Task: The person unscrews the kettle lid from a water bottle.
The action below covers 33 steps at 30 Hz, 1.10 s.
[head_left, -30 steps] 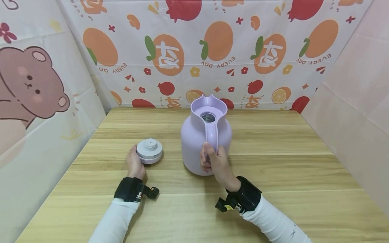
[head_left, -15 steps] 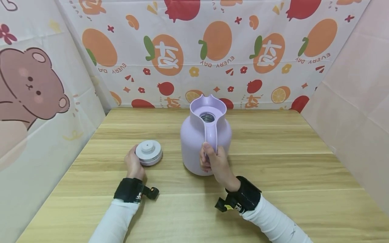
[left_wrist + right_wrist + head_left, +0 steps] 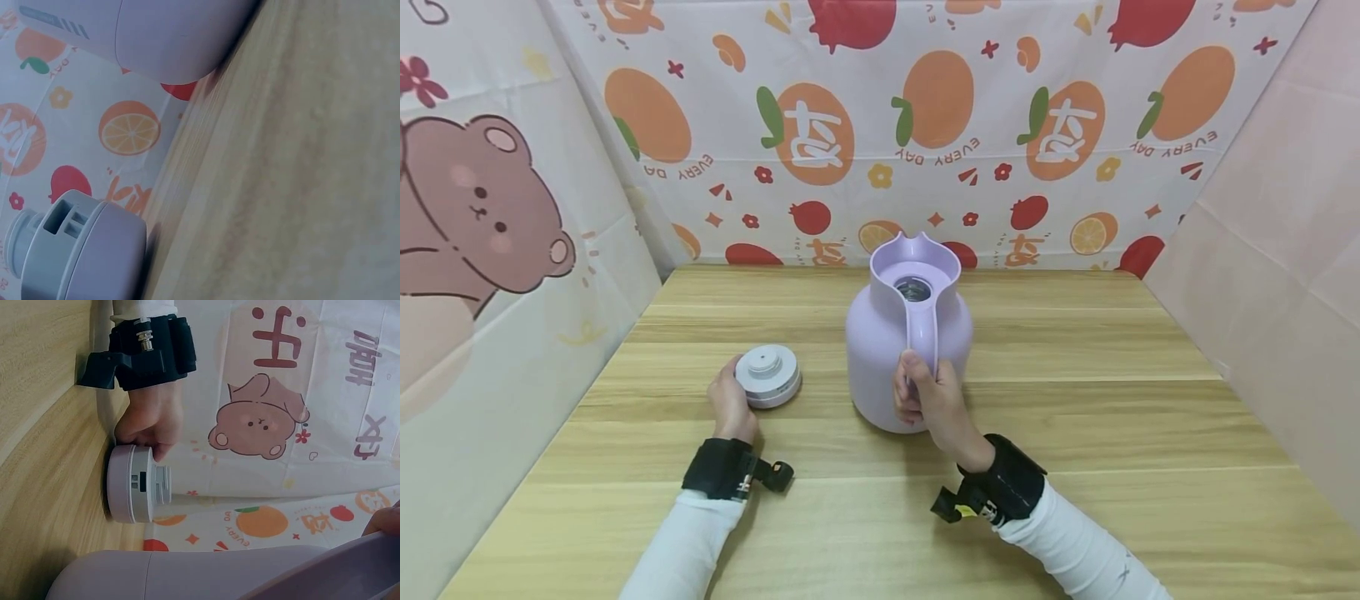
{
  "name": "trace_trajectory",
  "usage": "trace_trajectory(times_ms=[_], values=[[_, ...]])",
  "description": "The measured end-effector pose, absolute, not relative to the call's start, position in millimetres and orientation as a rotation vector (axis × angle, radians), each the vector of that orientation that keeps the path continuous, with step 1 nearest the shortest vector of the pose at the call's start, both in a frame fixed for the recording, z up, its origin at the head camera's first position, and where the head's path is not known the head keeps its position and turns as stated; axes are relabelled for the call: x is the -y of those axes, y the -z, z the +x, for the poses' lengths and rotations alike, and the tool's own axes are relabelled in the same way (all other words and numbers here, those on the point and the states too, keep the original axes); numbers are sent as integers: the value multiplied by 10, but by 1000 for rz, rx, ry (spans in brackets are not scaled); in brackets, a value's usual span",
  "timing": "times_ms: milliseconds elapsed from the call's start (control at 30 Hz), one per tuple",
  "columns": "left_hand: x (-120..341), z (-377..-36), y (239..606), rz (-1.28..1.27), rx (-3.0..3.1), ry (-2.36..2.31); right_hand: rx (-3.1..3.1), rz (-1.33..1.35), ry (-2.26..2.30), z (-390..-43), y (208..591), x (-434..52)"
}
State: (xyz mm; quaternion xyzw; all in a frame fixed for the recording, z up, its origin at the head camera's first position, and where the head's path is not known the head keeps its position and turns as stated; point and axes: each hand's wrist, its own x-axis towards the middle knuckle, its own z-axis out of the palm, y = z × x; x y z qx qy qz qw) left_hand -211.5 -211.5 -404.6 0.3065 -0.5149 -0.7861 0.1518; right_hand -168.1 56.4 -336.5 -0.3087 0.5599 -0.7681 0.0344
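White-sleeved forearms with black wrist straps come in from the near edge of the light wooden plank surface (image 3: 1075, 400). Right hand (image 3: 928, 400) has its grip closed around the lower part of the handle of the lilac plastic round-bodied jug (image 3: 880, 350), thumb up on the handle, fingers wrapped round it. The jug stands upright at mid-surface, lid off, mouth open with a metal inner neck showing, spout pointing away from the person. Left hand (image 3: 730, 400) has its grip curled against the near-left side of the round white-and-lilac jug lid (image 3: 767, 375); the right wrist view shows fingers closed on its rim (image 3: 134, 484). Lid rests flat on the surface, grey stepped plug facing up, well left of the jug and apart from it; left wrist view shows the plug with slots (image 3: 62, 231). Behind: fruit-print cloth backdrop (image 3: 940, 125) with oranges and pomegranates, bear-print cloth (image 3: 475, 208) on the left wall, plain pink panel (image 3: 1285, 250) on the right.
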Motion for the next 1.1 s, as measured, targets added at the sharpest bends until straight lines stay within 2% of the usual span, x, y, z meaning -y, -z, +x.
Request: trace_trajectory(times_ms=[400,633,767,800,967,1100], values=[[2121,-2104,4060,885,1525,2244,-1678,-1028,2251,-1724,3353,-633],[2107,-2112,4057,895,1492,2249,-1648,-1176,2149,-1989,3581,-757],[2093,-2119,4055,882,1467,2246,-1818,-1146,2223,-1920,3392,-816],[2092,-2119,4053,883,1444,2253,-1900,-1095,2225,-1835,3230,-839],[2124,-2088,3989,871,1266,2271,-2279,-958,2201,-1844,3057,-1043],[2152,-2039,3847,725,1134,2223,-2566,-855,2127,-1895,2974,-1286]])
